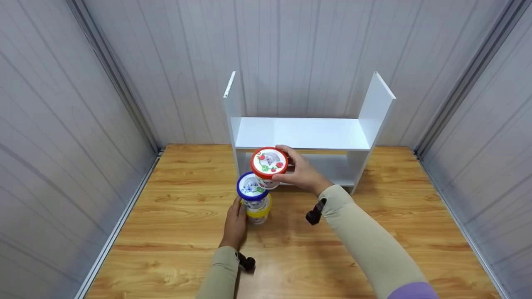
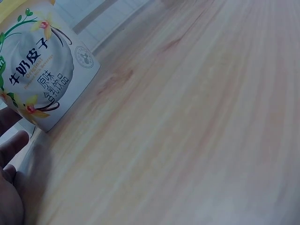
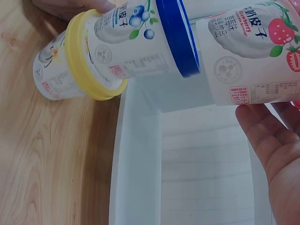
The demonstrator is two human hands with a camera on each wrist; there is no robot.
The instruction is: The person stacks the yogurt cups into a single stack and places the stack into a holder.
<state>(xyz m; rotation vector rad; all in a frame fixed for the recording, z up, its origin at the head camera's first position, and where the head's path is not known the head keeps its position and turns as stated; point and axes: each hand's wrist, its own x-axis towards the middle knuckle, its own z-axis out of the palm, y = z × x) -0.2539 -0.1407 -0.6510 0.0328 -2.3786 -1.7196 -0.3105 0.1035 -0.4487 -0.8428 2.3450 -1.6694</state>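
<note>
A white shelf unit [image 1: 305, 133] stands at the back of the wooden table [image 1: 174, 216]. Grey panelled walls [image 1: 62, 124] enclose both.

1. White shelf unit [image 1: 305, 135] stands at the table's [image 1: 174, 232] far edge, blocking that side.
2. Stacked tubs [image 1: 255, 199] obstruct the middle.
3. Left, right and near edges lie open.

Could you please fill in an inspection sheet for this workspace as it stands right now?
Surface: wooden table, bare grain.
Job's things: red-lidded cup held up; blue-lidded cup stacked on yellow-lidded cup.
Clutter: nothing seen.
Hands: right hand grips the red-lidded cup; left hand touches the stack low down.
Cables: nothing seen.
Surroundings: white shelf, empty; grey panel walls.
</note>
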